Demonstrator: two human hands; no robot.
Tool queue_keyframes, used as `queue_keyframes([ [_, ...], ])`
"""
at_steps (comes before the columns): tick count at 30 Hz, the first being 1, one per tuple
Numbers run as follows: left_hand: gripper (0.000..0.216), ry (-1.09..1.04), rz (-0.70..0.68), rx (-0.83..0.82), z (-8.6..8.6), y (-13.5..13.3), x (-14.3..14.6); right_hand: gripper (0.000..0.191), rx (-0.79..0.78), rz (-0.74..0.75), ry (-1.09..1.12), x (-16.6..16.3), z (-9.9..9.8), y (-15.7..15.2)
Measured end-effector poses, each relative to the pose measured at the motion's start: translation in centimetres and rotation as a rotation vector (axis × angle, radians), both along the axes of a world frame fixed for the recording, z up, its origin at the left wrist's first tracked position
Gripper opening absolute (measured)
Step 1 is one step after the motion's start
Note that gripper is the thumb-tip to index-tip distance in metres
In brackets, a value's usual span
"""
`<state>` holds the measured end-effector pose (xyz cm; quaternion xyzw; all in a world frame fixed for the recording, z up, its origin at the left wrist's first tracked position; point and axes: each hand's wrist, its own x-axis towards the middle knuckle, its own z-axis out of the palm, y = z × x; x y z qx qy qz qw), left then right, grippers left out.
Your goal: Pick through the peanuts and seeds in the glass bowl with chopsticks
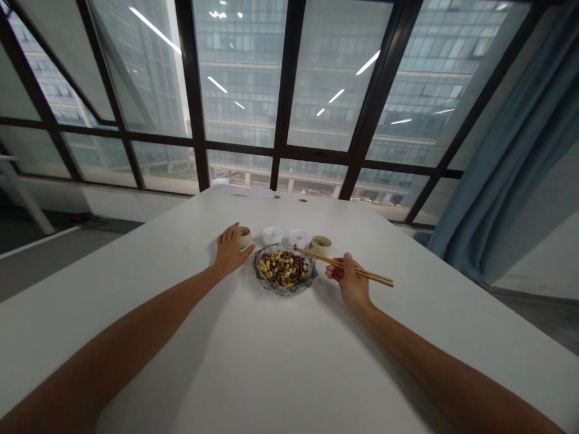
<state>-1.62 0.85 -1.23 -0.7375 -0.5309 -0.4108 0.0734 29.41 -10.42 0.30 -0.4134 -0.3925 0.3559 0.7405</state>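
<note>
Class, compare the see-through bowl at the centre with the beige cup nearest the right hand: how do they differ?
Size: the bowl is much wider than the cup.
Look: the bowl is greyish and see-through with a wavy rim; the cup is beige with a smooth, round rim.
Contents: the bowl holds a heap of brown and yellowish pieces; in the cup, none show.
Shared: both stand upright on the white table.

The table bears a bowl, behind it two dishes between a left cup and a right cup
</note>
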Motion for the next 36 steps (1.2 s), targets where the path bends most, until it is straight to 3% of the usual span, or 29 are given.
queue_keyframes([
  [5, 0.076, -0.100, 0.039, -0.096, -1.2, 1.7, -0.7, 0.057, 0.006, 0.015, -0.055, -0.6, -0.2, -0.6],
  [14, 0.079, -0.301, -0.025, -0.161, -2.6, 4.2, -1.8, 0.060, 0.003, -0.010, -0.153, -1.3, 0.2, -1.1],
  [18, 0.081, -0.257, 0.017, -0.192, -2.2, 4.5, -2.2, 0.056, 0.048, -0.033, -0.332, -1.2, -0.1, -1.7],
  [23, 0.080, -0.171, 0.059, -0.187, -1.4, 4.3, -2.6, 0.047, 0.203, -0.009, -0.851, -0.5, -0.2, -3.0],
  [25, 0.077, -0.159, 0.039, -0.142, -1.2, 4.1, -2.5, 0.045, 0.245, 0.013, -0.960, -0.5, 0.0, -3.3],
  [36, 0.068, -0.047, -0.145, 0.067, -0.2, 2.1, -2.0, 0.042, 0.245, -0.011, -0.980, -0.5, 0.1, -3.2],
])
